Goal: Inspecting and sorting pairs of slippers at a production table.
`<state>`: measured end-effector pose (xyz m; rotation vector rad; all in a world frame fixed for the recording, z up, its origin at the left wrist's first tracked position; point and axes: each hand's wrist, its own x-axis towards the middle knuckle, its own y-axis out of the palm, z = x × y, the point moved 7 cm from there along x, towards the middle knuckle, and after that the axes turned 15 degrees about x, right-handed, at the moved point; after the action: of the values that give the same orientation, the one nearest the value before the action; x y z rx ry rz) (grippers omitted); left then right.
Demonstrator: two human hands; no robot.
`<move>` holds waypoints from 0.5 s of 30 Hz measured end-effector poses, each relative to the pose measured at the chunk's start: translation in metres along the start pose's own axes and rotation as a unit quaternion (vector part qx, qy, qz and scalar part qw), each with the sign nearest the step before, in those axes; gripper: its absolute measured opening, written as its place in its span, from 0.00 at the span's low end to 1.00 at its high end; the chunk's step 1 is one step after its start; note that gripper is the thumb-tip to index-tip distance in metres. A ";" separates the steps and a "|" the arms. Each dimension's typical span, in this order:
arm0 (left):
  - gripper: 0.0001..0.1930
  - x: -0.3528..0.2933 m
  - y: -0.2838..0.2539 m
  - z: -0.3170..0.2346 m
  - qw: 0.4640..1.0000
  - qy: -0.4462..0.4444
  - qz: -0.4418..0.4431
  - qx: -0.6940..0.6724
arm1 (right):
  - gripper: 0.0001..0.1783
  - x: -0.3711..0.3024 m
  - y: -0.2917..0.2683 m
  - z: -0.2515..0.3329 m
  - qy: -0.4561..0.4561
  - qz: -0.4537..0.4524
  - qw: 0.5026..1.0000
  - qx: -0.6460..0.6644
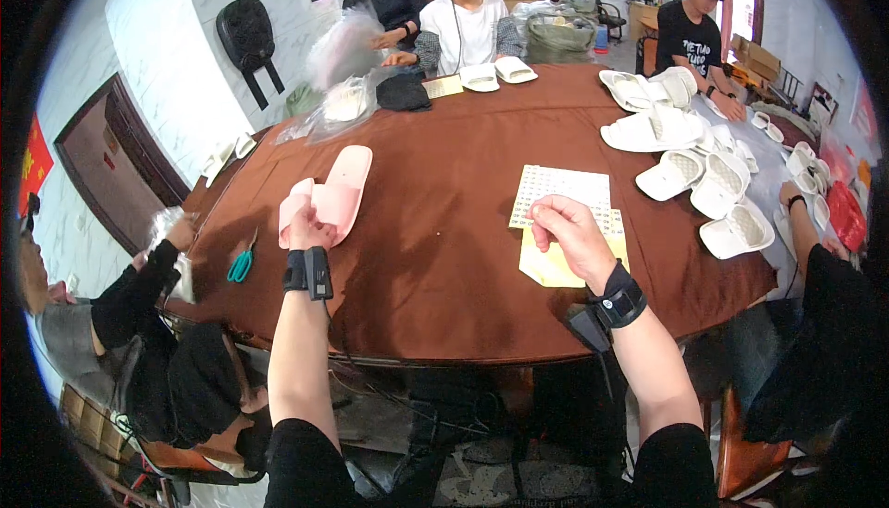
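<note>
A pink slipper (350, 171) lies on the brown-covered table, left of the middle. My left hand (310, 229) is closed at its strap, with the fingers curled over the near part. Whether a second pink slipper lies against it, I cannot tell. My right hand (568, 233) is pinched above the paper sheets, thumb against the fingers; anything between them is too small to make out. Beneath it are a white sheet of small printed labels (565, 180) and a yellow sheet (554, 265). Both wrists wear black straps with small devices.
Teal-handled scissors (241, 265) lie left of the pink slipper. Several white slippers (719, 184) are heaped on the right, and two white slippers (479, 77) sit at the far edge beside a black bundle (404, 93) and clear plastic bags (344, 102). Other people are around the table (444, 258).
</note>
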<state>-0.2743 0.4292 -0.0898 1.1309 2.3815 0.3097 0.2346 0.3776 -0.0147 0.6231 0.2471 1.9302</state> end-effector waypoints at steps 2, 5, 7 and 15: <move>0.14 0.004 -0.054 -0.053 0.949 0.186 -0.004 0.253 | 0.10 0.004 0.024 -0.007 0.004 0.034 0.999 0.027; 0.13 -0.045 0.022 -0.021 0.985 0.081 0.040 0.146 | 0.11 0.001 -0.008 -0.002 0.000 -0.002 1.000 -0.009; 0.08 -0.056 0.016 -0.042 0.972 0.088 0.102 0.190 | 0.10 0.004 -0.006 -0.008 0.003 0.017 1.000 -0.005; 0.07 -0.141 0.094 -0.079 0.948 0.161 0.231 0.146 | 0.10 0.005 -0.005 -0.006 0.003 0.007 1.000 -0.004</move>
<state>-0.1759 0.3792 0.0609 1.9135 2.4656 0.3208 0.2337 0.3847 -0.0209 0.6150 0.2408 1.9463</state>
